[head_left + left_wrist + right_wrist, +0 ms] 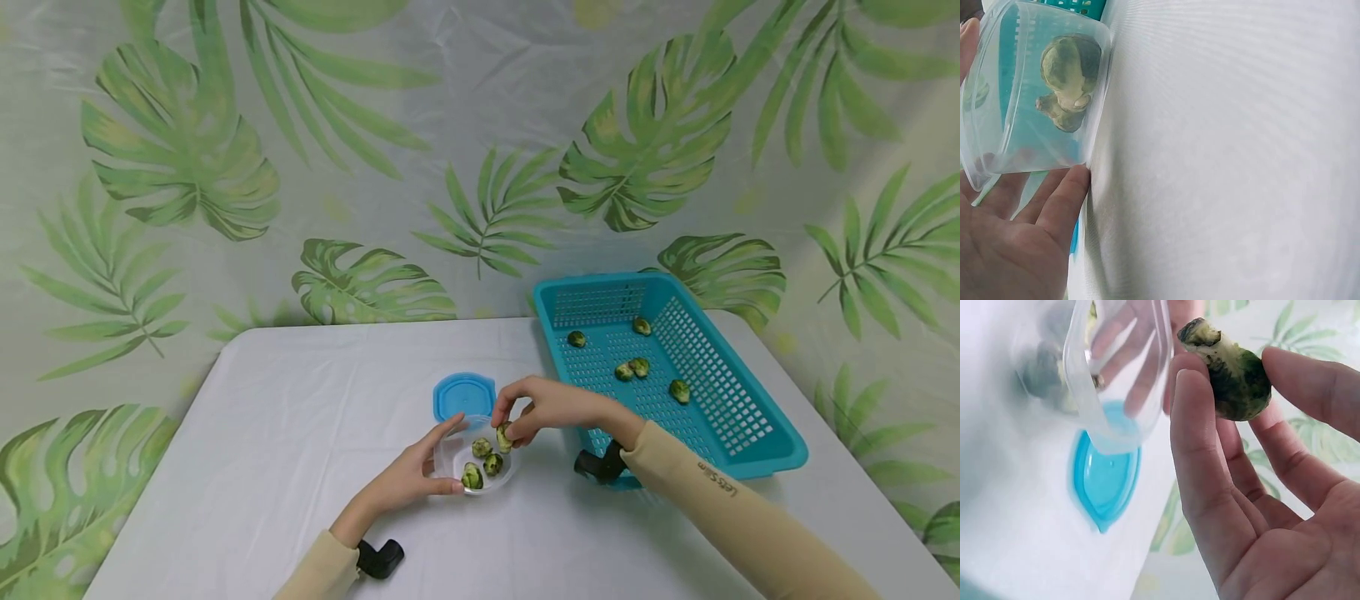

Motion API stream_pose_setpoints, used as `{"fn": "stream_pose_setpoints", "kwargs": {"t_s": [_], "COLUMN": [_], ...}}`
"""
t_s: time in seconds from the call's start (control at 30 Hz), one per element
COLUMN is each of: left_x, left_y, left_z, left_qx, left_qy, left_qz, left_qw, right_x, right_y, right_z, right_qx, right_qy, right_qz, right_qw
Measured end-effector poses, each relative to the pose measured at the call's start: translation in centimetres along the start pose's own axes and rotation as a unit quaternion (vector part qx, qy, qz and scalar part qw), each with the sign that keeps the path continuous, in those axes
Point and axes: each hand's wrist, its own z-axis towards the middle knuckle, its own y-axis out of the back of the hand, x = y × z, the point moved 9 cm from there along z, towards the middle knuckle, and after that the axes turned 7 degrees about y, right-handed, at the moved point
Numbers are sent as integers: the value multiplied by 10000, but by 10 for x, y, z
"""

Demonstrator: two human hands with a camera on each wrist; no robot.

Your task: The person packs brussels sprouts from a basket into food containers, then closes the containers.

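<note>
My right hand (551, 408) pinches a Brussels sprout (1238, 378) between thumb and fingertips, just over the right side of a clear plastic container (453, 458). Several more sprouts (492, 464) lie inside this round-cornered tub, which stands on the table. My left hand (405, 479) holds the tub from its left, with the thumb at the near rim and the other fingers along the far side. Through the clear wall in the left wrist view, sprouts (1071, 65) rest on the bottom. Directly behind the tub lies a blue lid (463, 396), partly covered by it.
A turquoise perforated basket (795, 450) stands on the right, with several sprouts (679, 391) scattered across its floor. My right forearm reaches across its near corner. White cloth (300, 400) covers the table, and a leaf-patterned curtain (360, 208) hangs behind.
</note>
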Motion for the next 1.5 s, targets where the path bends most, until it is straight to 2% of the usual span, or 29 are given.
{"fn": "stream_pose_setpoints", "kwargs": {"t_s": [0.33,0.9,1.1,1.5], "left_x": [-2,-2,-2,-6], "left_y": [0,0,0,0], "left_z": [-1,-1,-1,-1], "left_qx": [22,47,21,-10], "left_qy": [54,51,72,-84], "left_qz": [-43,-72,5,-94], "left_qw": [10000,9999,10000,9999], "right_x": [1,-16,-15,4], "right_y": [-15,-37,-30,4], "right_z": [11,19,17,-5], "right_qx": [151,64,-10,-403], "right_qy": [29,-522,-504,-163], "right_qz": [-441,-728,-711,-191], "right_qw": [9989,9960,9962,9989]}}
